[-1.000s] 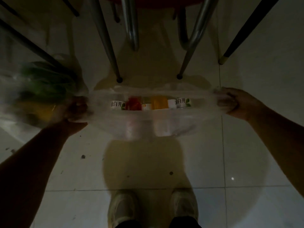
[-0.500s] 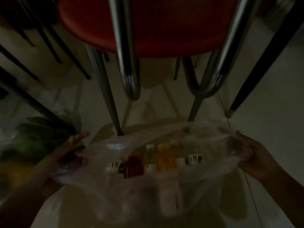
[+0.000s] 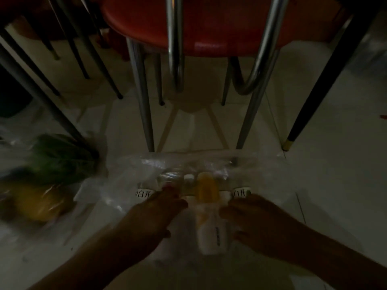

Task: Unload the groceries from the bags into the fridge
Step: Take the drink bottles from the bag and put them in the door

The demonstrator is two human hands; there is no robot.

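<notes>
A clear plastic bag (image 3: pixel 117 185) lies open on the tiled floor in front of me, in dim light. Inside it stand several bottles: an orange juice bottle (image 3: pixel 206 191), two white-labelled bottles (image 3: pixel 144 193) (image 3: pixel 241 192), and a red one (image 3: pixel 167 187) mostly hidden by my fingers. My left hand (image 3: pixel 150 218) reaches into the bag with its fingers stretched over the red bottle. My right hand (image 3: pixel 251 216) sits at the right of the orange bottle, fingers curled downward; its grip is hidden.
A second clear bag at the left holds leafy greens (image 3: pixel 60 160) and something yellow (image 3: pixel 39 201). A red chair (image 3: pixel 209 28) with chrome legs (image 3: pixel 144 114) stands right behind the bottle bag. A black table leg (image 3: pixel 314 101) slants at the right, more dark legs at the left.
Both hands let go of the bag's rim and moved inward onto the bottles. The bag has sunk onto the floor and the view has tilted further forward.
</notes>
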